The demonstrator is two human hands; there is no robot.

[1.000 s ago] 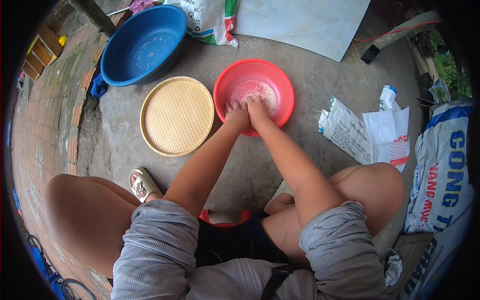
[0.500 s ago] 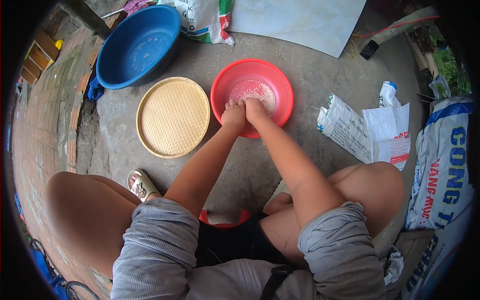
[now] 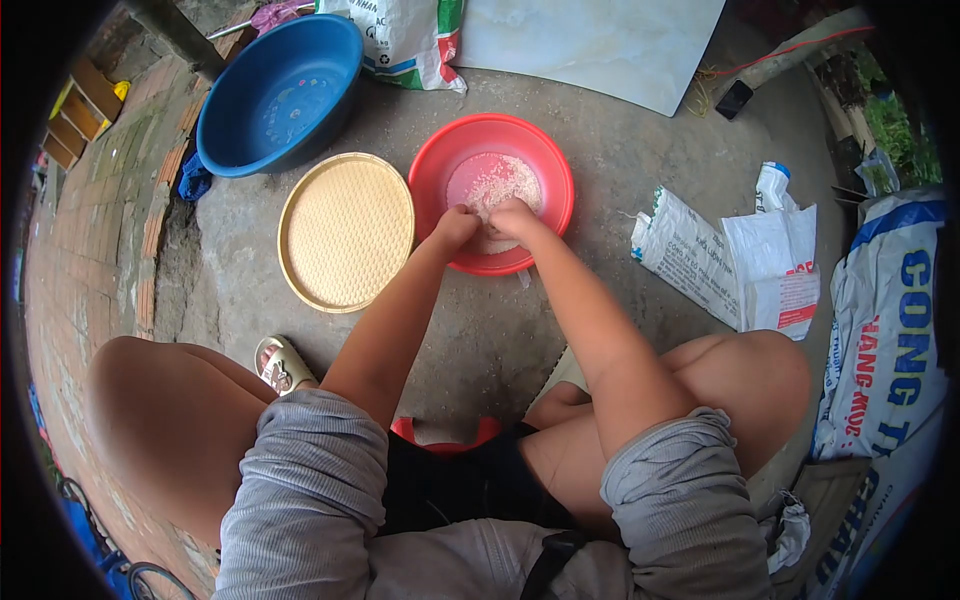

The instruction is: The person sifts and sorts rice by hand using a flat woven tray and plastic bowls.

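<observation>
A red plastic basin (image 3: 563,190) sits on the concrete in front of me, with pale rice-like grains (image 3: 512,180) spread over its bottom. Over the near part of the basin, my left hand (image 3: 457,227) has its fingers curled in and closed. My right hand (image 3: 513,220) is close beside it to the right, also closed, fingers pointing down toward the grains. Whatever the fingers of either hand may hold is too small or hidden to make out. Just left of the basin lies a round woven bamboo tray (image 3: 346,232).
A large blue tub (image 3: 285,95) stands at the back left, beside a printed sack (image 3: 405,40). A pale marbled board (image 3: 590,45) lies at the back. Flattened white sacks (image 3: 690,250) are on the right, near a big printed sack (image 3: 885,330). A black phone-like object (image 3: 735,99) rests behind.
My hands have drawn apart a little, the left moving leftward; before, they were pressed together. The basin appears slightly shifted left in view.
</observation>
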